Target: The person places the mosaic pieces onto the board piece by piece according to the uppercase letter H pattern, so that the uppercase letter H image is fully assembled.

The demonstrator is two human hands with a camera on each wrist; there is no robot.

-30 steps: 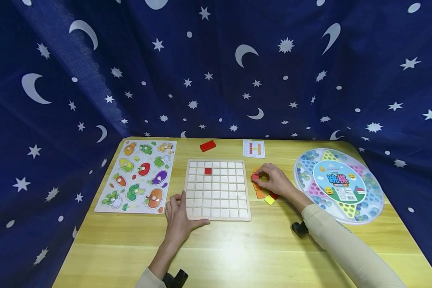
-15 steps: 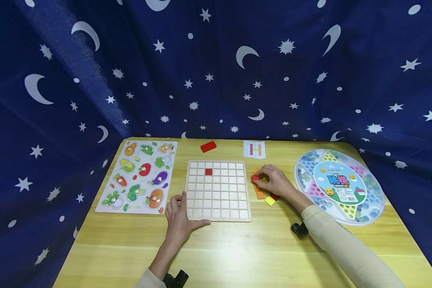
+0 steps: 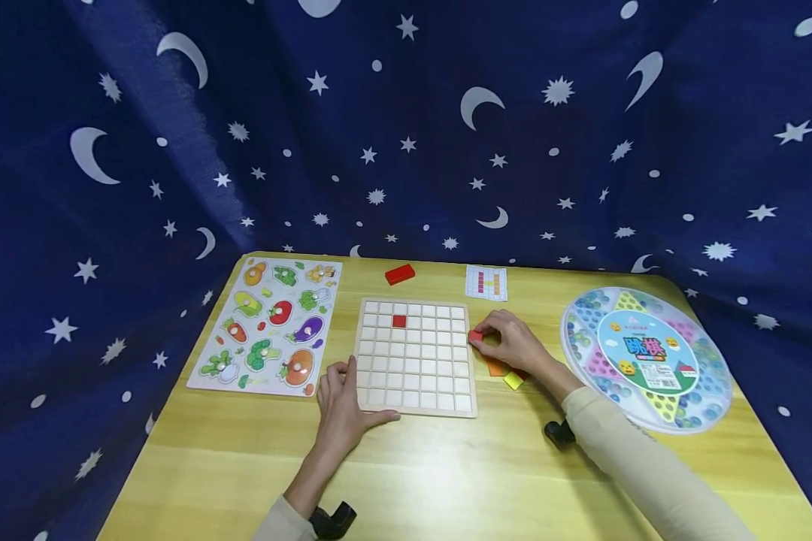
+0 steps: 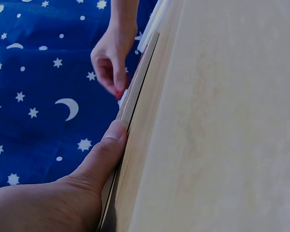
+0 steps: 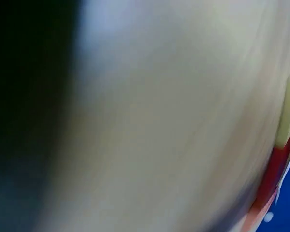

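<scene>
A wooden grid board (image 3: 416, 368) lies on the table with one red tile (image 3: 399, 321) in a cell of its second row from the back. My left hand (image 3: 341, 406) braces the board's near left corner, thumb along the front edge and fingers at the left side. In the left wrist view the thumb (image 4: 104, 154) touches the board's edge. My right hand (image 3: 514, 342) pinches another red tile (image 3: 475, 336) between thumb and fingertips, just by the board's right edge. Orange tiles (image 3: 497, 367) and a yellow tile (image 3: 513, 381) lie partly under that hand.
A vegetable puzzle board (image 3: 264, 327) lies to the left. A red block (image 3: 400, 274) and a small pattern card (image 3: 486, 282) lie behind the grid board. On the right is a round Chinese checkers set (image 3: 646, 361). A starry blue curtain (image 3: 406, 180) rises behind the table.
My right hand has lifted the red tile off the other tiles and carried it left toward the board. The left hand keeps its place at the corner. The head view has shifted slightly.
</scene>
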